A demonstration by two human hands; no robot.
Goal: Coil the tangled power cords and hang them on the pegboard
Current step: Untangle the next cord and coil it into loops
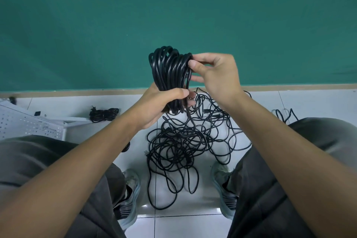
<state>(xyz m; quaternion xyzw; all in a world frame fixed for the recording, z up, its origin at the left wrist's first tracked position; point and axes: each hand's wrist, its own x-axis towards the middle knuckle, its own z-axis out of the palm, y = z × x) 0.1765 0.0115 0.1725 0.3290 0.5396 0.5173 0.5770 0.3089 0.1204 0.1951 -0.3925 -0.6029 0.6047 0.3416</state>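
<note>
Overhead, two hands [164, 102] gripping one coiled cord [170, 71], one bundled cord [103, 115] apart.

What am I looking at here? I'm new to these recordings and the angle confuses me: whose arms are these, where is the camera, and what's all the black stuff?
There is no machine: a person wears a camera on their head, looking down past their own arms, knees and shoes at a white tiled floor. The left hand grips the bottom of a black coiled cord, while the right hand pinches its top loops. Below lies a tangled pile of cords still to be coiled. At the left, one bundled cord lies on the floor beside a white pegboard. The green surface behind is a wall.
</note>
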